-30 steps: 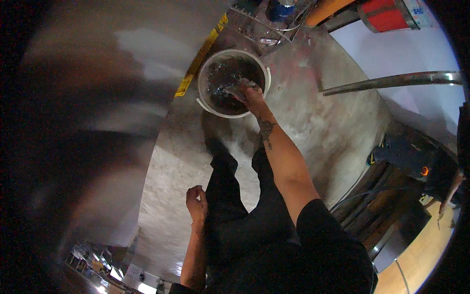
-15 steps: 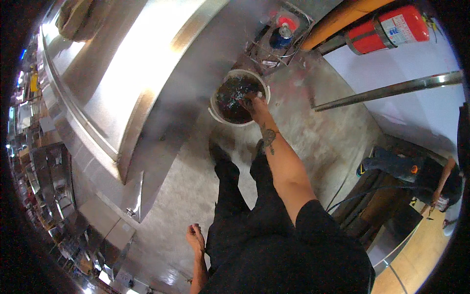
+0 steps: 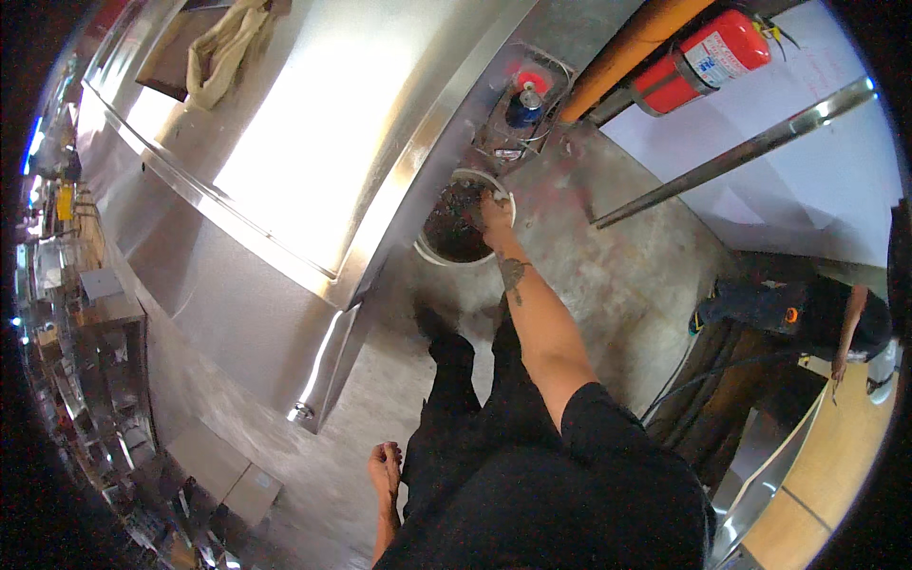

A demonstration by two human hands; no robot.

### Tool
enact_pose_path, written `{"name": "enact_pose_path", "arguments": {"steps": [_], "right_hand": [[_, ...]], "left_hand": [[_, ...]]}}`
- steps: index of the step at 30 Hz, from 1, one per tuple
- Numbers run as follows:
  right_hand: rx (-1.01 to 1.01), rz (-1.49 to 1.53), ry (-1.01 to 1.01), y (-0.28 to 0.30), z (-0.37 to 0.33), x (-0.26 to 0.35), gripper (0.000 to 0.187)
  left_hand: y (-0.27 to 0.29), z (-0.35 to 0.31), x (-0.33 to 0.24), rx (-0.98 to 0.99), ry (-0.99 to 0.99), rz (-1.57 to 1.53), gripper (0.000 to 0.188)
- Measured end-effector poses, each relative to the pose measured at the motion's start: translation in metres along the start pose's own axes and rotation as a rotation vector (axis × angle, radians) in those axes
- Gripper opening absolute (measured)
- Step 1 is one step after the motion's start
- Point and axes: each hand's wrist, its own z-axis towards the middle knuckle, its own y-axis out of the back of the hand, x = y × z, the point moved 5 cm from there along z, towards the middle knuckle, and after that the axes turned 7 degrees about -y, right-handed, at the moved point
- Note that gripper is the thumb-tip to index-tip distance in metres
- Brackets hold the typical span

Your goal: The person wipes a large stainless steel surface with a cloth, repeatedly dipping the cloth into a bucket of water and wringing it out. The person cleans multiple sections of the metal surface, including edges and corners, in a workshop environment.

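Observation:
A round pale bucket (image 3: 445,259) stands on the floor ahead of my feet, filled with dark loose bits and a few shiny specks. Into its right side reaches my right hand (image 3: 493,214), with fingers curled low among the contents. Something whitish shows by the thumb, too small to name, and the fingertips are partly hidden. My left hand (image 3: 385,465) hangs beside my left thigh, loosely curled, touching nothing I can see.
A large shiny steel bench (image 3: 380,204) with a beige cloth (image 3: 218,57) rises at left. A metal tray beyond the bucket holds a blue container (image 3: 523,109). At right are a red fire extinguisher (image 3: 708,62), a slanted steel bar (image 3: 731,152) and another person (image 3: 760,309).
My view has shifted, so the bench covers more of the picture and overlaps the bucket's left edge. My right hand stays in the bucket, nearer its right rim.

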Motion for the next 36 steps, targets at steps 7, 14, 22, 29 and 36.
{"name": "enact_pose_path", "arguments": {"steps": [7,14,22,29,36], "right_hand": [[0.186,0.212,-0.311,-0.01,-0.108,0.106,0.063],[0.247,0.466,-0.312,0.007,-0.136,0.163,0.055],[0.295,0.983,0.27,-0.031,-0.217,0.324,0.058],[-0.055,0.156,0.706,-0.084,-0.366,0.301,0.045],[-0.185,0.282,0.692,-0.08,-0.16,0.469,0.043]], "left_hand": [[0.041,0.009,0.005,0.114,-0.045,0.062,0.039],[0.074,0.05,0.014,0.137,-0.029,-0.042,0.039],[0.086,0.043,0.016,0.139,0.013,-0.014,0.04],[0.076,0.037,-0.009,0.176,0.071,0.168,0.041],[0.039,0.012,-0.031,0.09,0.118,-0.047,0.039]]}}
